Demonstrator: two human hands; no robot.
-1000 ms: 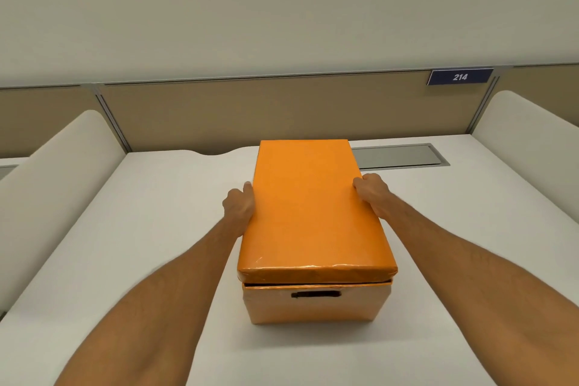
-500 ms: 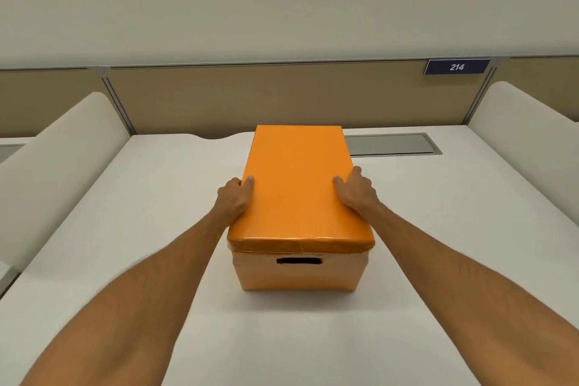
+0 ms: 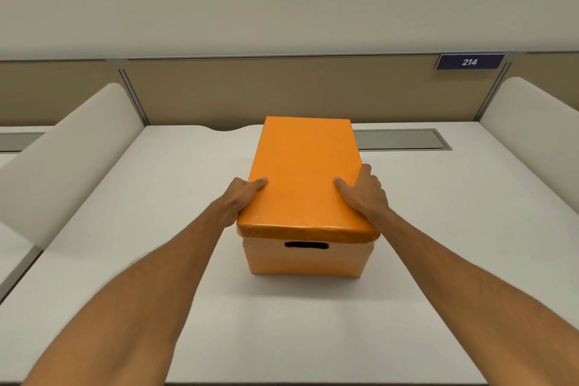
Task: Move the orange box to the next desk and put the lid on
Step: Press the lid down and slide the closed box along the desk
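An orange box (image 3: pixel 305 258) with a dark handle slot in its near face stands on the white desk (image 3: pixel 156 229). The orange lid (image 3: pixel 304 172) sits flat over the box and covers its top. My left hand (image 3: pixel 242 197) grips the lid's left edge, thumb on top. My right hand (image 3: pixel 365 193) grips the right edge in the same way. The fingers of both hands are hidden down the lid's sides.
White curved dividers stand on the left (image 3: pixel 72 147) and the right (image 3: pixel 539 122) of the desk. A tan partition (image 3: pixel 282 88) closes the back, with a blue "214" sign (image 3: pixel 469 62). A grey cable hatch (image 3: pixel 401 139) lies behind the box.
The lid has come down from a raised, slightly skewed position and now sits square on the box. Both hands have slid nearer along its edges, thumbs now on top.
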